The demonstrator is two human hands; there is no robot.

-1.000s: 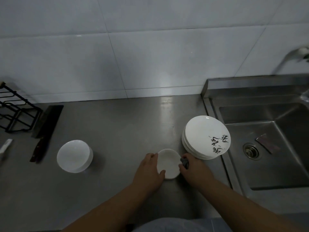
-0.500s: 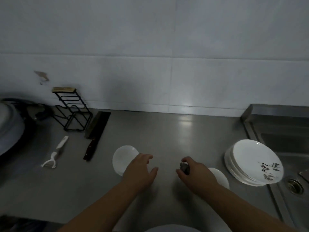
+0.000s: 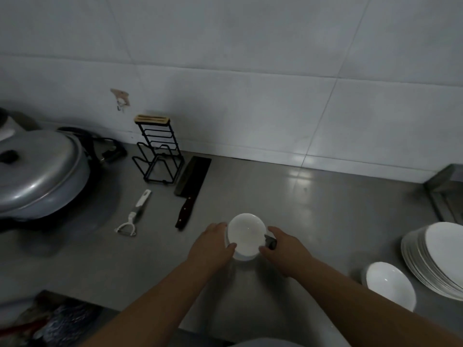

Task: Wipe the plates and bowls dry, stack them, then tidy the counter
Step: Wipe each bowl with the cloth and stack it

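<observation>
At counter (image 3: 313,209) centre, L hand (image 3: 213,244) & R hand (image 3: 283,249) cup bowl (image 3: 246,234) from both sides, fingers curled on rim; R hand also pinches dark cloth (image 3: 270,242).

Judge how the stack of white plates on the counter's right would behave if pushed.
The stack of white plates looks many deep, so probably heavy. Glossy ceramic on the smooth steel counter would likely slide rather than tip. Probably brittle if knocked.

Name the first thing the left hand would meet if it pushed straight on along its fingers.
The white bowl: the left hand grips its left side, fingers pointing straight at it, so nothing lies between them.
</observation>
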